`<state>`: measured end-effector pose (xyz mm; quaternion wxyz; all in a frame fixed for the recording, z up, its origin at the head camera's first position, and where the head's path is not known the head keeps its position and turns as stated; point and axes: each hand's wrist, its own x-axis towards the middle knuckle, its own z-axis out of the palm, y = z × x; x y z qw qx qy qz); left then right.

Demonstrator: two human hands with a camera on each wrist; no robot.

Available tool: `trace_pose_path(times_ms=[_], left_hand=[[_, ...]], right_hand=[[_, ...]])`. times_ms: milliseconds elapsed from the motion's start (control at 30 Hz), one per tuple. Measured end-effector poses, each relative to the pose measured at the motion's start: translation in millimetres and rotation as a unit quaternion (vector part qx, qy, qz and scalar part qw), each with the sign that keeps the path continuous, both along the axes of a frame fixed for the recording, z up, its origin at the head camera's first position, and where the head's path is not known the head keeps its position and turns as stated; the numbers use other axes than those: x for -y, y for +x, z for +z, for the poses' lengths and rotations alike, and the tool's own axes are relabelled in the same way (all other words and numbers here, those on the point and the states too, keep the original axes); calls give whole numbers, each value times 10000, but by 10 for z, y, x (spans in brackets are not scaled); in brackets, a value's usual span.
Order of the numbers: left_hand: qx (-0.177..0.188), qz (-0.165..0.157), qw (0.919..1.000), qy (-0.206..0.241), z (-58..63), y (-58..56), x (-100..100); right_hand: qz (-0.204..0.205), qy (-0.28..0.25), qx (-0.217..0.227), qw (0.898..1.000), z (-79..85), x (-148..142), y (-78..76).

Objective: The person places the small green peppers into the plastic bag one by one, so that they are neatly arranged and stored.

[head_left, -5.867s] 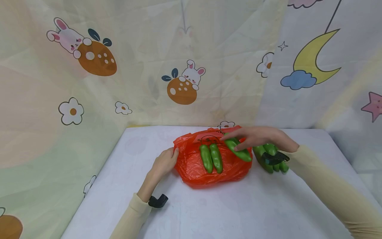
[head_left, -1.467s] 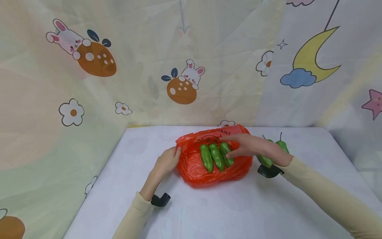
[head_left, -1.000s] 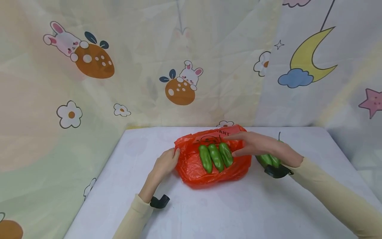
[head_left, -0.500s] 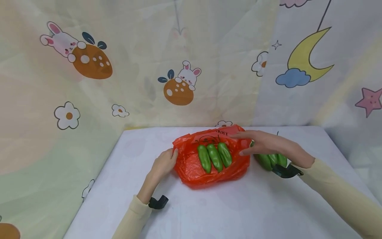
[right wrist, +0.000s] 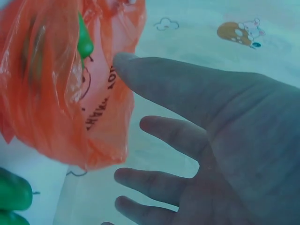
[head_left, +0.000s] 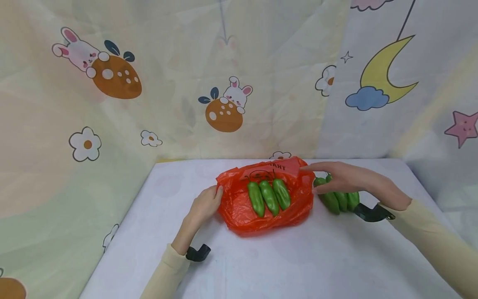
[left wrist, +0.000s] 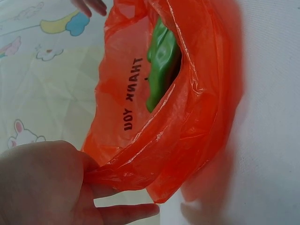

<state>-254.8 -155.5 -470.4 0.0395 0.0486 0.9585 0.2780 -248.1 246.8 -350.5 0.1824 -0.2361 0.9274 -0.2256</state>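
A red plastic bag (head_left: 246,226) lies on the table with its mouth spread. Three green peppers (head_left: 269,197) rest side by side inside, stems toward the printed far side. My left hand (head_left: 204,204) pinches the bag's left rim between thumb and fingers, as the left wrist view also shows. My right hand (head_left: 349,178) hovers just right of the bag, over the near pile, fingers extended and spread with nothing between them. Beneath it, several more green peppers (head_left: 330,203) lie together, partly hidden by the hand. In the right wrist view the thumb overlaps the bag's printed side (right wrist: 108,136).
A white cloth covers the table (head_left: 261,265). Patterned curtains (head_left: 168,83) with rabbits, flowers and a moon enclose the back and sides. Each wrist carries a black camera mount (head_left: 198,252).
Earlier the right hand held a third pepper over the bag; that pepper now lies beside the other two. The right hand has let go and moved right. The left hand kept its grip.
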Motion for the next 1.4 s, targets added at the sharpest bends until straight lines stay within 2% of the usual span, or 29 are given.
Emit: trace_pose_path(times_ms=[300,500,667,900,1200,1400], left_hand=[[18,23,10000,-24,-1,-6,-5],[-18,-3,10000,-41,-8,-13,4],[-27,24,10000,-42,2,-13,0],[7,-12,10000,-39,19,-15,-14],[13,23,10000,-69,-3,-16,-18],[-6,20,10000,-56,5,-22,-21]], right_hand=[[-254,403,199,9987,-68,-212,-60],[-285,670,265,9970,-137,-381,-98],[-399,727,391,9958,-186,-493,-126],[-516,771,325,9952,-308,-663,-176],[-757,1103,389,9902,-459,-818,-251],[-716,1138,440,9899,-510,-890,-276]])
